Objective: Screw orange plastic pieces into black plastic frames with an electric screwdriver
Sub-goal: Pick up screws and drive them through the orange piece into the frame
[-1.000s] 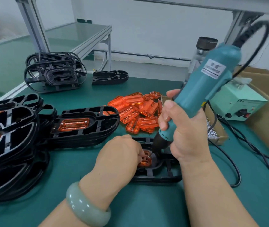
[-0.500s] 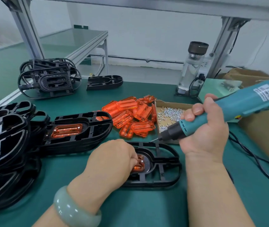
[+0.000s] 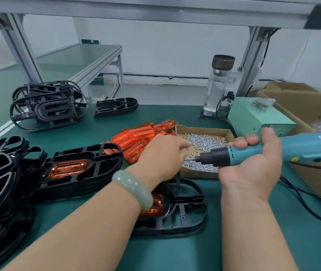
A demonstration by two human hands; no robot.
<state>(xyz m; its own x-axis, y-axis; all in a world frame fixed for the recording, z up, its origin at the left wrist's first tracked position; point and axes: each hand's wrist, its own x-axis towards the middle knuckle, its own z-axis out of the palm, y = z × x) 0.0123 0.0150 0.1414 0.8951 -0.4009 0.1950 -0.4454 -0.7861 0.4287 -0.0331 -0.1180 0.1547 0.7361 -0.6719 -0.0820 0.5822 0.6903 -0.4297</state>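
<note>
Right grip [image 3: 253, 165] wraps the electric screwdriver [image 3: 302, 147] over the screw tray [image 3: 204, 132]. Left grip [image 3: 161, 155] is at the bit, pinch unclear. The black frame [image 3: 185, 218] with its orange piece [image 3: 154, 204] lies unheld near the desk's [image 3: 175, 255] front edge, so a fumbled screw could drop or the frame could slide.

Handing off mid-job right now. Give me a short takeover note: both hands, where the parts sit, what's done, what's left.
Left hand: reaching into the screw box, fingertips blurred; I cannot tell if a screw is pinched.
Right hand: grips the electric screwdriver level, bit over the box, off the work.
Current black frame: flat on the mat, orange piece seated in it, partly hidden by the left wrist.
Done: finished frames stacked at left, the top one showing two screws.
Left: finish screwing the current frame, then the loose orange pieces.
</note>
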